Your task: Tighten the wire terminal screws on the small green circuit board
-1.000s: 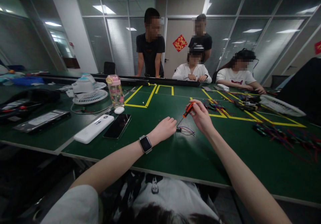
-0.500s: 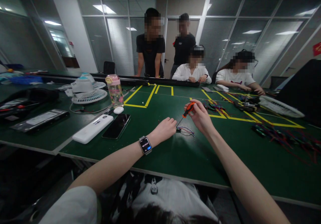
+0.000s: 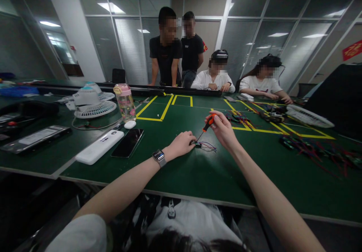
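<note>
My right hand is closed around the orange and black handle of a screwdriver. Its thin shaft slants down to the left, and the tip ends close to my left fingers, beside a small circuit board. My left hand rests low over the green table with its fingers curled onto the board's left end, partly hiding it. Thin red, blue and dark wires loop out from the board's right side. Whether the tip touches the board is too small to tell.
Left of my hands lie a black phone, a white power bank and a white earbud case. A bottle and white fans stand behind. Wired boards pile up at right. Several people are across the table.
The whole view has shifted slightly. My left fingers have eased back a little, so more of the board shows. The screwdriver stays in my right hand, its tip still by the board.
</note>
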`<state>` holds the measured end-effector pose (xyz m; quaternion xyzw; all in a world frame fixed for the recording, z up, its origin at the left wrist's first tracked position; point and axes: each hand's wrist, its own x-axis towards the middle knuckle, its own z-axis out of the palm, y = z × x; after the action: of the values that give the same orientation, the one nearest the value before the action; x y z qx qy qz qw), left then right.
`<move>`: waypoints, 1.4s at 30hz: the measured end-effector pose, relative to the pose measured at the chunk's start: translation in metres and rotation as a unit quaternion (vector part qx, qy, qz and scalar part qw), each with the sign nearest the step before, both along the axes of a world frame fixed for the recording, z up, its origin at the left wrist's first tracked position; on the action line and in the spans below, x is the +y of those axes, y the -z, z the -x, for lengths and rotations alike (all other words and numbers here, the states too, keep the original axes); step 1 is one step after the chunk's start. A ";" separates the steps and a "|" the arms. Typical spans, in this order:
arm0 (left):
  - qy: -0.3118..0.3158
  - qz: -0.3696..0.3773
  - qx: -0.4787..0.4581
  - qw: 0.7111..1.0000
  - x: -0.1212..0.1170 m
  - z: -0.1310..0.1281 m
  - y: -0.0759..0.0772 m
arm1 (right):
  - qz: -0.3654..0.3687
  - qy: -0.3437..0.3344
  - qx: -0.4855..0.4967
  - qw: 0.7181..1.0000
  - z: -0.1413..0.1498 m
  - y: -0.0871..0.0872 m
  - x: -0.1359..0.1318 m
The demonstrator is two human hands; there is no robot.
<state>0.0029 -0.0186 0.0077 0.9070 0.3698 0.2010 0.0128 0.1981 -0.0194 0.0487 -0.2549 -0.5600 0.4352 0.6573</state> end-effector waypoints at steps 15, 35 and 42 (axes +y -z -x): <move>0.014 0.134 -0.141 0.981 0.011 0.002 0.008 | 0.021 0.030 -0.001 0.999 -0.003 -0.001 0.002; 0.038 0.094 -0.049 0.994 0.013 0.007 -0.002 | 0.037 -0.019 -0.013 0.999 -0.004 -0.004 -0.003; 0.046 0.024 0.064 0.997 0.008 0.015 -0.014 | 0.023 -0.030 -0.027 0.999 -0.003 -0.006 -0.004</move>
<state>-0.0120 -0.0104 0.0214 0.9337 0.3321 0.1324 0.0201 0.2015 -0.0236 0.0544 -0.2651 -0.5749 0.4604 0.6222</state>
